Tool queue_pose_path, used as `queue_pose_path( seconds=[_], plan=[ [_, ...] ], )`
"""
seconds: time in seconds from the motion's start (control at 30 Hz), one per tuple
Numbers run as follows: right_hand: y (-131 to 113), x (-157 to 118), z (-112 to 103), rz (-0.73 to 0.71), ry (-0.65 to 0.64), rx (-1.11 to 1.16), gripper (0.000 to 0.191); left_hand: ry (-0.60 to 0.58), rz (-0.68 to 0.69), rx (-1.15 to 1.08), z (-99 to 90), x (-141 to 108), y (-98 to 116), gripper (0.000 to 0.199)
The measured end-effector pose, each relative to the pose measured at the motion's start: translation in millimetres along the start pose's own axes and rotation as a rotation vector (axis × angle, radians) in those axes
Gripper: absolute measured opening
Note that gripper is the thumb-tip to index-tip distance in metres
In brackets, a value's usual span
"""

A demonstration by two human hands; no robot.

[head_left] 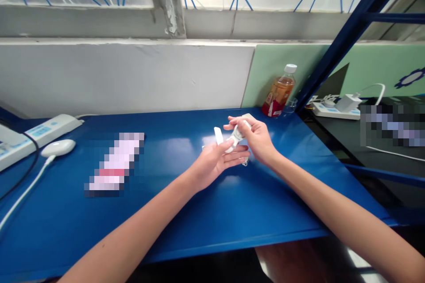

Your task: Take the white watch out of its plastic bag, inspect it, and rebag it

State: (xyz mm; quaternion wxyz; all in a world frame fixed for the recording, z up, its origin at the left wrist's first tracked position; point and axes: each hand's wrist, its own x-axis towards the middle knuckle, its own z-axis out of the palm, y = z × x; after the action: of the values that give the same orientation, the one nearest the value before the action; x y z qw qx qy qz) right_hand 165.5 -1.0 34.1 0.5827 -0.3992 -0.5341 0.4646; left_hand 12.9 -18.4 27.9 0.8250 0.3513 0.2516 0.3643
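My left hand [212, 163] is turned partly palm up above the blue table, its fingers stretched beneath a small white object [236, 136] and its thumb pressed on it. My right hand [259, 137] pinches the same object from the other side. It looks like a bundled white cord, but the fingers cover much of it. A flat white strip [218, 135] sticks up beside my left thumb. Under my left fingertips shows a thin white loop [245, 162]; whether it joins the object I cannot tell.
On the blue table [172, 216], a pixelated phone-like slab [116, 163] lies left. Further left are a white oval device [58, 147] on a cable and a power strip [49, 128]. A drink bottle [279, 91] stands back right, near a blue frame post [352, 31].
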Motion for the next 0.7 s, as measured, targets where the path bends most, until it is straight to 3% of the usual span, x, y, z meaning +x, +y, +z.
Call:
queue_pose_path(
  seconds=[0.13,0.27,0.43,0.53,0.7],
  plan=[
    [-2.9,-3.0,-2.0,-0.086,-0.167,-0.153,0.023,-0.087,-0.051,0.2,1.0,-3.5,-2.4,0.037],
    [-3.5,-2.5,-8.6,0.054,-0.325,-0.154,0.03,-0.126,-0.169,0.27,4.7,-6.1,-3.0,0.037],
    [0.6,0.1,-13.7,0.095,-0.162,-0.086,0.034,-0.005,-0.093,0.246,3.9,-3.2,-3.5,0.036],
    [2.9,2.5,-14.8,0.137,-0.144,0.03,0.035,0.02,-0.059,0.22,3.2,-1.9,-4.5,0.035],
    [-3.5,4.7,-17.1,0.301,-0.344,0.422,0.056,0.069,-0.128,0.18,5.6,-1.8,-9.2,0.035]
  ],
)
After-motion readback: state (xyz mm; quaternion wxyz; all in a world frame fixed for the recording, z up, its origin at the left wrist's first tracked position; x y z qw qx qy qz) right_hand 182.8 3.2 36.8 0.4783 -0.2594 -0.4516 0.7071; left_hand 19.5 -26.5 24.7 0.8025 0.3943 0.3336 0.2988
